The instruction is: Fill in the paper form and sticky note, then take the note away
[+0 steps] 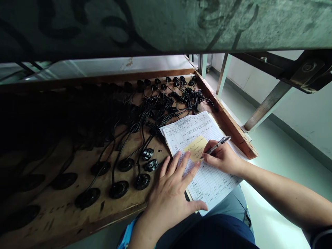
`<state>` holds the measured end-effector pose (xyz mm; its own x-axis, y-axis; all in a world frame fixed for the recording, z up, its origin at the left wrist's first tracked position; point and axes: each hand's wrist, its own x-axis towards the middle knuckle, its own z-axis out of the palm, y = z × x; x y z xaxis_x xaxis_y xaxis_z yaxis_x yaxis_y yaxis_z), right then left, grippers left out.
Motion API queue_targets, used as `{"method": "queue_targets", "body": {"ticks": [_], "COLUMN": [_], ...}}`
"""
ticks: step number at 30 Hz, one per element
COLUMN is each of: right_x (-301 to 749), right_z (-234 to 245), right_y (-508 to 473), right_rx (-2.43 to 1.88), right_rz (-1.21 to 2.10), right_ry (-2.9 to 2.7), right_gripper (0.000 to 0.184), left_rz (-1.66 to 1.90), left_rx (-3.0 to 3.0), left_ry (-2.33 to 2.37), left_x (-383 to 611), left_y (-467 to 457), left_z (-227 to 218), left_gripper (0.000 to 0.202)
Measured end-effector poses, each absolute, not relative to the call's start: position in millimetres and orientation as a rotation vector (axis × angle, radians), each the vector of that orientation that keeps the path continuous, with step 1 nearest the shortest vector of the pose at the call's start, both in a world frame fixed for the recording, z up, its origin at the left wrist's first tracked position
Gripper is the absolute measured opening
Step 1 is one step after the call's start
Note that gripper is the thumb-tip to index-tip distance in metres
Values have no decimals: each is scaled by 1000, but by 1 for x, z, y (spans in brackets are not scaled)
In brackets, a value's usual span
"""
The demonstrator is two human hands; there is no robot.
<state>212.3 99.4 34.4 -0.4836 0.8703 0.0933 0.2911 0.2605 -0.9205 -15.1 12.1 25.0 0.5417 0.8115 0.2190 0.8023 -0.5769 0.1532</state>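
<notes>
My left hand (172, 188) lies flat with fingers spread on a printed paper form (207, 180), its fingertips at the edge of a yellow sticky note (195, 147) stuck on that form. My right hand (223, 157) is closed round a pen (217, 145), whose tip touches the sticky note. The form rests on the right end of a wooden tray (77, 211), overhanging its near edge above my lap.
Several black round parts with cords (118, 188) lie in rows across the tray; a tangle of them (178, 95) fills the far corner. A dark shelf (155, 24) hangs overhead. Metal legs (267, 103) and pale floor are to the right.
</notes>
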Motion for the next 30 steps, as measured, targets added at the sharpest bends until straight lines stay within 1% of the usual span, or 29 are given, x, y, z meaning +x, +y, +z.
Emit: {"method": "queue_targets", "body": {"ticks": [6,14,30], "right_x": [212,213,212], "right_z": [35,35,35], "right_y": [98,99,98], "right_rx": [-993,-1038,-1055], "right_rz": [1225,1198,1161], "right_ry": [-1905,-1842,-1872], "right_gripper": [8,7,9], "left_rz": [420,418,426], "left_rx": [2715,2720,2715], "left_ry": [1430,1428,1418], "left_x": [-15,-15,-15], "left_y": [12,12,12], "left_z": [24,24,24], "left_gripper": [106,105,104]}}
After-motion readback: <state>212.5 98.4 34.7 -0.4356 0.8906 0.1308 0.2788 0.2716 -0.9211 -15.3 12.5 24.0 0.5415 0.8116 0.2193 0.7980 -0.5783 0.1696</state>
